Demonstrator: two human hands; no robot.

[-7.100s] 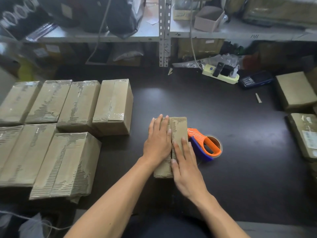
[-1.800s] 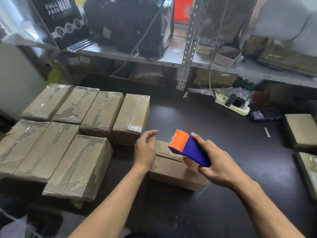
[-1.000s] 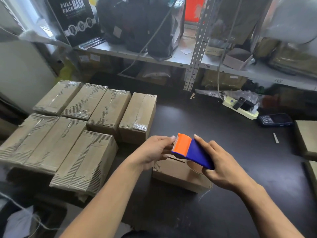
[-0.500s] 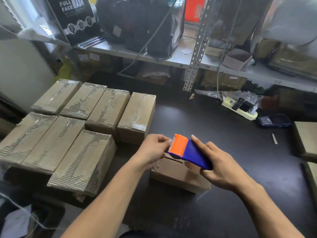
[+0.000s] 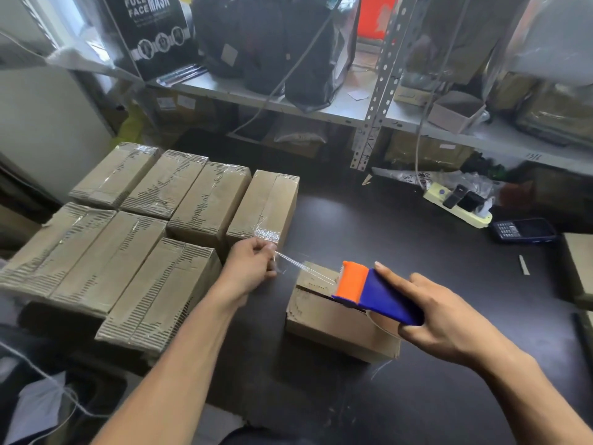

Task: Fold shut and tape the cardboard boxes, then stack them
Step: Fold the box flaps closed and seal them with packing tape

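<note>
The right hand (image 5: 446, 322) grips the orange-and-blue tape dispenser (image 5: 372, 292) over the untaped box (image 5: 337, 319), mid-tabletop toward the near edge — the left hand (image 5: 250, 268) pinches the clear tape end (image 5: 305, 269) stretched out leftward. Taped boxes (image 5: 138, 232) crowd the left edge.
</note>
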